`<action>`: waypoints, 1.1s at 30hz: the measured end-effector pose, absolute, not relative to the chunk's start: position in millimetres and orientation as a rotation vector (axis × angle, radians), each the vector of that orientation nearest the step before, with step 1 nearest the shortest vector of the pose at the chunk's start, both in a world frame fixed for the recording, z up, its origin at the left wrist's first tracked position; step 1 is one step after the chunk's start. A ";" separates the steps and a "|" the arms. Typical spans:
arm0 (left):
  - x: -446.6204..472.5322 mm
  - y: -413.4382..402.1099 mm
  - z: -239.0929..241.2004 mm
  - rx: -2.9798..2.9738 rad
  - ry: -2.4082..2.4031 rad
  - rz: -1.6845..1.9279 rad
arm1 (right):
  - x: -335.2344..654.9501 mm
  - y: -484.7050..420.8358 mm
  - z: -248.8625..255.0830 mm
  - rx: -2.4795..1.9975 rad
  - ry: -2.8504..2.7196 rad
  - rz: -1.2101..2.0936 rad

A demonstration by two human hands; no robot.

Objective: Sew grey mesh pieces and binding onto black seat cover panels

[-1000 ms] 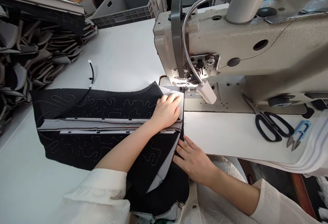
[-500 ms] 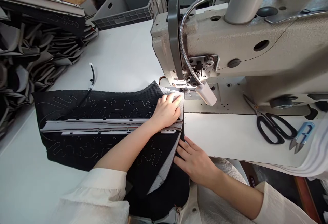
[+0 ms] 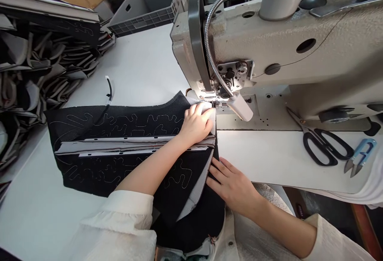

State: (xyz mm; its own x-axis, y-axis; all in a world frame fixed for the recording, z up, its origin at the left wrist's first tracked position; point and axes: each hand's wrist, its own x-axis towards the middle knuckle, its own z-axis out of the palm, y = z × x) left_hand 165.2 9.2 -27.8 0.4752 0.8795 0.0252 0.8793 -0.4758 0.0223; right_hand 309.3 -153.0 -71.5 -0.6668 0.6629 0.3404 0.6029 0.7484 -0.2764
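Panel (image 3: pixel 128 161) by tabletop (image 3: pixel 269 155) front edge: left hand (image 3: pixel 196 123) presses, grip unclear; right hand (image 3: pixel 235 187) open. Likely sewing; next needs steady feed.

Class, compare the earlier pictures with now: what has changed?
Nothing was visibly taken hold of or let go. Only the view clearly shifted: the sewing machine's head end appears further left, the scissors further right. The left hand stays on the black panel, the right hand by its grey edge.
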 end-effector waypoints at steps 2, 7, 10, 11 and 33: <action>164.5 6.2 -25.5 2.685 1.598 0.051 | 309.7 -154.7 -70.4 -0.963 -2.553 0.198; 148.2 -19.9 -12.7 2.718 1.506 0.014 | 309.6 -159.7 -66.8 -0.937 -2.642 0.212; 130.9 -38.0 -7.3 2.703 1.437 0.020 | 308.7 -162.0 -64.9 -0.937 -2.655 0.197; 125.8 -42.1 -7.0 2.686 1.426 0.041 | 308.4 -162.5 -64.4 -0.939 -2.656 0.191; 145.3 -6.5 -20.7 2.791 1.459 0.155 | 314.8 -139.7 -63.1 -0.906 -2.647 0.189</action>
